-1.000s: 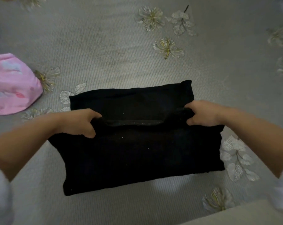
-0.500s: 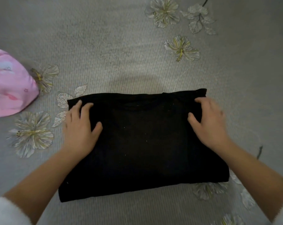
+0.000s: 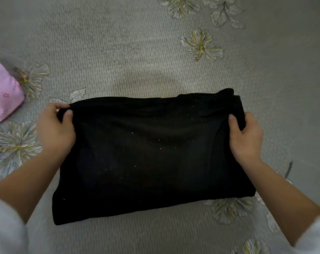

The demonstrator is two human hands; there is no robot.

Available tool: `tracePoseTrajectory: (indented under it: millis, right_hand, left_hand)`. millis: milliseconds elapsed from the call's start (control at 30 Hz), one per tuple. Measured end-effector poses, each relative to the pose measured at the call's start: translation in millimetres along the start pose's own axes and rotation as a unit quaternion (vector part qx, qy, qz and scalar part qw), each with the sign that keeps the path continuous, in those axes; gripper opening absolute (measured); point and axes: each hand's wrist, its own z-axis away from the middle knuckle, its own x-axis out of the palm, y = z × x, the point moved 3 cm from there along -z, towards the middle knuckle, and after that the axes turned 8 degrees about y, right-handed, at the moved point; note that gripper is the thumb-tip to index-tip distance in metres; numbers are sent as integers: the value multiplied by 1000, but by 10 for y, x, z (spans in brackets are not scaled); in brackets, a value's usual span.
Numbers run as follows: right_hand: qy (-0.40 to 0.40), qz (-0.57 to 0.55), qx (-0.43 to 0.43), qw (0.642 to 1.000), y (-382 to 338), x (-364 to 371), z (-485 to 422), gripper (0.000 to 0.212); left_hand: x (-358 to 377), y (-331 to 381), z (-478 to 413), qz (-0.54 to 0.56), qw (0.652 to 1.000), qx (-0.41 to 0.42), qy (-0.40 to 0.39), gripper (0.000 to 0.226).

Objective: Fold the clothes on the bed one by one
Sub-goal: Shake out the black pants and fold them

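A black knitted garment (image 3: 151, 154), folded to a rectangle, lies on the grey flower-printed bed cover (image 3: 118, 52). The left hand (image 3: 54, 129) and right hand (image 3: 245, 134) pinch its 2 far corners. Judged soft, limp, light; corners suit gripping.

The person wears a pale, whitish top with soft, fuzzy-looking sleeves. The left sleeve (image 3: 5, 228) and the right sleeve (image 3: 315, 233) both show only as blurred edges. Past each cuff the forearm is bare down to the left hand (image 3: 54, 131) and the right hand (image 3: 246, 136). A small glint sits on one left finger, too small to tell what it is.
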Motion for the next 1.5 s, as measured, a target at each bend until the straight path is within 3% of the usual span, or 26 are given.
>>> tracePoseTrajectory:
  millis: [100, 200, 267, 333, 467, 533, 600, 667, 733, 900, 967, 1067, 1167, 1267, 1400, 1500]
  right_hand:
    - [-32, 23, 21, 999, 74, 21, 30, 27]
    - [-30, 5, 68, 997, 165, -6, 98, 35]
    - [-10, 6, 73, 997, 232, -98, 212, 37]
    - [-1, 22, 69, 997, 321, -217, 397, 39]
    - [-2, 11, 99, 995, 539, -451, 840, 31]
    - [-15, 17, 115, 993, 632, -519, 1020, 28]
    - [-49, 20, 120, 991, 688, -544, 1106, 19]
    - [-84, 11, 132, 988, 726, -591, 1087, 36]
    - [-85, -21, 169, 982, 771, -703, 987, 39]
    - [-170, -53, 221, 959, 850, -831, 809, 27]
    - [-152, -77, 246, 954, 778, -808, 758, 19]
    - [-141, -104, 294, 939, 646, -716, 692, 51]
    - [-204, -131, 362, 900, 504, -623, 645, 51]
    - [-292, -135, 392, 862, 304, -608, 596, 44]
    - [-355, -181, 382, 834, -107, -651, 546, 54]
    - [-409, -223, 334, 819, -589, -577, 664, 57]
  left_hand:
    - [56, -103, -7, 5, 999, -35, -9, 28]
    - [136, -46, 266, -84, 995, -54, -8, 50]
    - [141, 129, 635, -85, 996, 6, -28, 57]
    - [138, 290, 1131, -75, 986, 113, -98, 57]
    - [161, 372, 2082, -96, 923, 241, -285, 59]
    - [217, 357, 2340, -125, 903, 259, -320, 58]
    - [276, 332, 2414, -160, 898, 249, -326, 60]
    - [330, 304, 2387, -187, 895, 239, -326, 63]
    - [377, 283, 2333, -204, 889, 244, -328, 64]
    - [424, 284, 2308, -222, 881, 251, -334, 67]
    - [424, 293, 2320, -225, 880, 246, -337, 67]
    - [445, 309, 2334, -231, 877, 240, -346, 68]
    - [474, 307, 2340, -234, 871, 240, -359, 67]
    - [485, 312, 2320, -224, 868, 229, -378, 67]
    - [454, 414, 2222, -199, 852, 194, -442, 73]
    - [295, 536, 2014, -71, 851, 93, -512, 64]
